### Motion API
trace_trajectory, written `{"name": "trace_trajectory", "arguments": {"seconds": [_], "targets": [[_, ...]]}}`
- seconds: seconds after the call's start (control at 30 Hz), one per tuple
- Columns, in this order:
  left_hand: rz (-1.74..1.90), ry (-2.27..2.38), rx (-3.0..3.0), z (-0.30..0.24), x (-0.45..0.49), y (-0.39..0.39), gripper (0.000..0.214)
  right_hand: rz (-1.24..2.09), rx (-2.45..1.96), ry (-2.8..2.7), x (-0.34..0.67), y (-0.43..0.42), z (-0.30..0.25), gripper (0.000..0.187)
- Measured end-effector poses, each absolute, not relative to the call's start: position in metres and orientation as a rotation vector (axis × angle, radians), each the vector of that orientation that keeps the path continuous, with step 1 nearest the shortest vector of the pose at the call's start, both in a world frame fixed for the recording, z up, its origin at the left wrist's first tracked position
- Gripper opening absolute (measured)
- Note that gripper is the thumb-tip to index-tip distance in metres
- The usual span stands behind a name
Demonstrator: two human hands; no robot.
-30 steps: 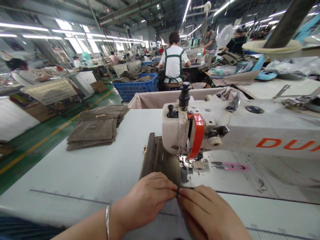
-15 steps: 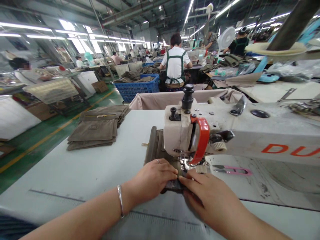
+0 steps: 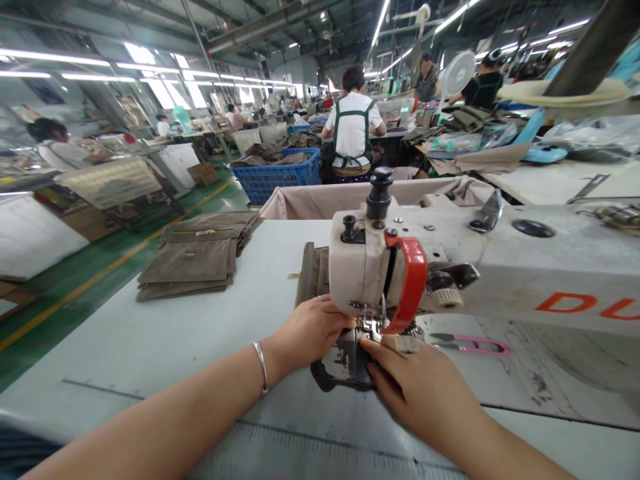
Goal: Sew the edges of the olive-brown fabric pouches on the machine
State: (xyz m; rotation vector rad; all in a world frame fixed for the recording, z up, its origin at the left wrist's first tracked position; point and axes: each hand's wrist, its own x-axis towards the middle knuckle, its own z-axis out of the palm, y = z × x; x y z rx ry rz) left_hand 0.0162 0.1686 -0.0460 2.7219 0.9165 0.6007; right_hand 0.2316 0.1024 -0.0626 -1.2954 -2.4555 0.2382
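An olive-brown fabric piece (image 3: 314,273) lies under the head of a cream sewing machine (image 3: 380,267) with a red guard. My left hand (image 3: 310,330) rests on the fabric's near end, fingers closed down on it just left of the presser foot (image 3: 373,327). My right hand (image 3: 415,387) lies to the right, its fingertips pressing at the fabric edge by the foot. The fabric's near end is mostly hidden under both hands and the machine head.
A stack of olive fabric pieces (image 3: 195,257) lies at the table's far left. Pink thread snips (image 3: 470,345) rest under the machine arm. A cloth bin (image 3: 320,197) and a blue basket (image 3: 280,175) stand behind. Other people work at tables beyond.
The fabric has fed away from me under the presser foot. Both hands have followed it forward, from near the table's front edge up to the needle area.
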Motion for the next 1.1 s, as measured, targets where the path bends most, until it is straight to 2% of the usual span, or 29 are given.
{"name": "trace_trajectory", "arguments": {"seconds": [0.57, 0.73, 0.87, 1.03, 1.1], "targets": [[0.583, 1.033, 2.707, -0.048, 0.017, 0.171, 0.022, 0.258, -1.31, -2.481, 0.23, 0.106, -0.055, 0.03], [0.458, 1.31, 2.664, -0.032, 0.022, 0.137, 0.018, 0.3, -1.227, -2.477, 0.235, 0.105, -0.055, 0.028], [0.227, 1.311, 2.515, -0.011, 0.022, 0.092, 0.032, 0.389, -1.113, -2.505, 0.242, 0.103, -0.055, 0.024], [0.224, 1.214, 2.59, -0.014, 0.019, 0.064, 0.074, 0.408, -1.04, -2.596, 0.247, 0.1, -0.051, 0.026], [0.274, 1.176, 2.678, -0.024, 0.018, 0.061, 0.073, 0.412, -0.997, -2.625, 0.246, 0.099, -0.048, 0.027]]}}
